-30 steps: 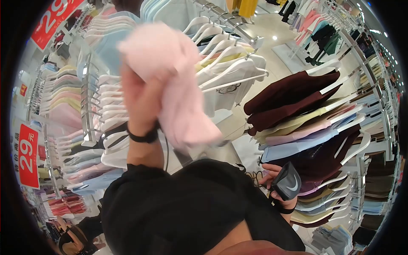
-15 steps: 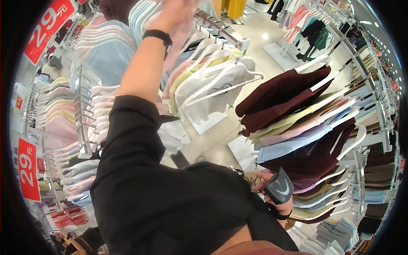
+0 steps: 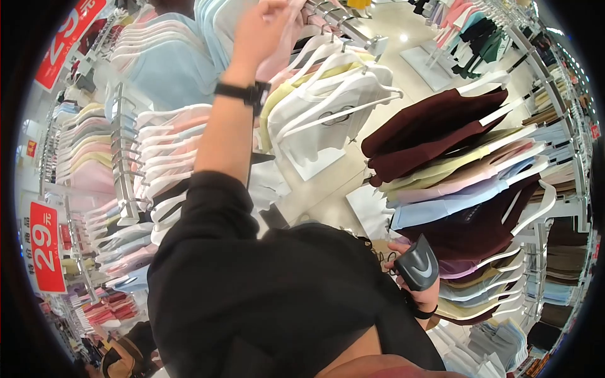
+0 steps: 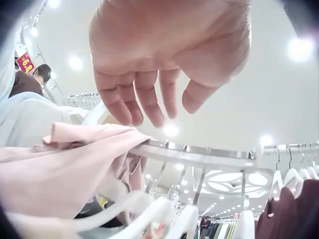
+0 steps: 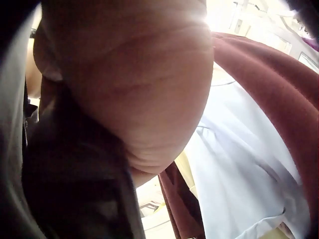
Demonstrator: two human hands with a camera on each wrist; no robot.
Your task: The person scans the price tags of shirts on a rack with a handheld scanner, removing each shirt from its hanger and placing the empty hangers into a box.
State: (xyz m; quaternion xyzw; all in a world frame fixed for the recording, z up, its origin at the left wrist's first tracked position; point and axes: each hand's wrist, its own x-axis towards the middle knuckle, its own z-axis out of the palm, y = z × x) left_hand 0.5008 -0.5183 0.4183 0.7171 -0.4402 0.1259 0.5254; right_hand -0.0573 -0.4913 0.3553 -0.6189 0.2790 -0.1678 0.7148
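My left hand (image 3: 259,33) is raised over a clothes rail with its fingers loosely bent. In the left wrist view the palm hangs above a soft pink garment (image 4: 65,169), and air shows between the fingertips and the cloth. The pink garment lies bunched over the end of the metal rail (image 4: 199,155), beside white hangers (image 4: 154,216). Low on the right, my right hand (image 3: 428,295) grips a dark grey handheld device (image 3: 417,268) with a pale curved mark; its exact kind is unclear. The right wrist view shows mostly palm and the device's dark side.
To the right hang dark maroon tops (image 3: 435,129) and a light blue top (image 3: 435,209) on white hangers. White tops (image 3: 315,129) hang ahead, light blue ones (image 3: 167,69) at upper left. Red price signs (image 3: 45,246) stand at left. Pale floor (image 3: 318,195) shows between the racks.
My left hand has carried the pink garment from in front of me up and forward to the rail, and its fingers have come off it. My right hand keeps its hold on the device.
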